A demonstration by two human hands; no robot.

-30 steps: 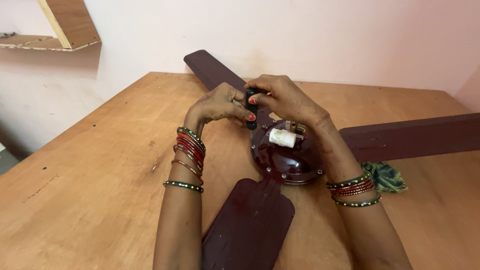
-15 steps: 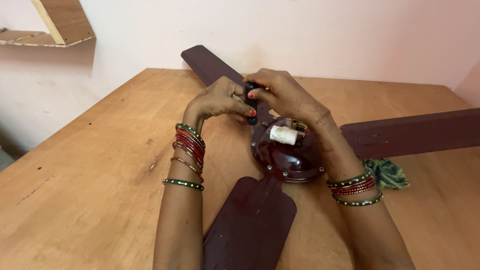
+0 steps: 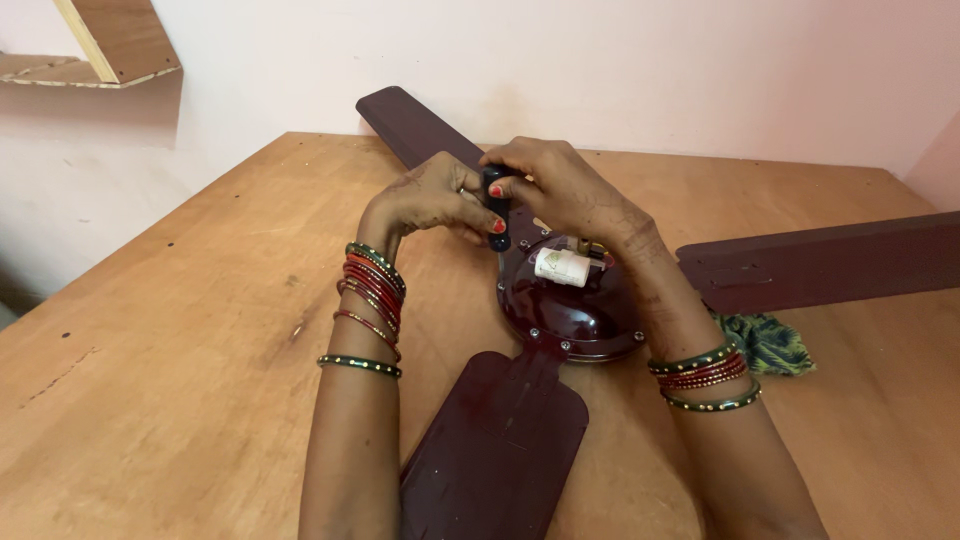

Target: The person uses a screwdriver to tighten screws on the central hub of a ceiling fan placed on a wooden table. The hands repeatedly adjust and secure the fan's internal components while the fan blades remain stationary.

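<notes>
fan: dark maroon ceiling fan [image 3: 570, 310] lying flat on the wooden worktop [image 3: 190, 330], motor housing facing up, prob so the top of the motor is easy to get at. 3 blades spread out, one toward the camera, one to the right, one toward the wall.

tool: black-handled screwdriver [image 3: 497, 205], held upright w/ its thin shaft going down at the far left edge of the motor housing. Can't see the tip, so can't tell exactly what it's sitting in.

left hand [image 3: 430, 200]: grip closed on the screwdriver handle, thumb + fingers pinching it from the left. Looks like it's steadying the tool, imo.

right hand [image 3: 560, 185]: grip also closed on the same handle, fingers curled over the top from the right. Forearm runs over the motor.

white part: small white cylinder [image 3: 560, 267] lying sideways on top of the motor, just beside the right wrist. Looks like a capacitor, not 100% sure.

cloth: green rag [image 3: 765, 343] on the worktop by the right forearm, tucked partly under the right-hand blade.

shelf: wooden shelf [image 3: 100, 50] on the wall, top left.

containers: no box, tray or bin in view, so nothing to report there.
</notes>
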